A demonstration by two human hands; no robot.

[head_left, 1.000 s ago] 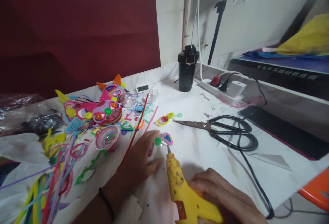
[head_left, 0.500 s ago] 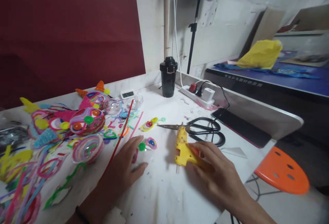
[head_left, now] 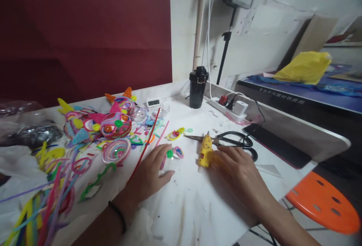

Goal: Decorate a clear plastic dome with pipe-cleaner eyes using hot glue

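My right hand [head_left: 237,170] is wrapped round the handle of a yellow glue gun [head_left: 206,152], whose nozzle points away from me beside black-handled scissors [head_left: 223,139]. My left hand [head_left: 154,168] rests on the white table with fingers curved and thumb apart, at a small piece with a green dot [head_left: 169,154] and a pink-edged eye shape [head_left: 178,152]. Whether its fingers grip that piece is hidden. Just beyond lies a yellow eye shape with a red centre [head_left: 175,134]. A red stick [head_left: 145,144] runs beneath or beside my left wrist.
Colourful fish-like craft pieces [head_left: 115,123] and fuzzy strips [head_left: 56,197] cover the left side. At the back stand a black bottle [head_left: 197,89] and a power strip [head_left: 226,110]. A phone [head_left: 277,145] lies at the right edge, above an orange stool [head_left: 324,202].
The view has swung left, so everything appears further right. The glue gun has turned in my right hand, and its handle is more covered. My left hand stays by the green-dotted piece.
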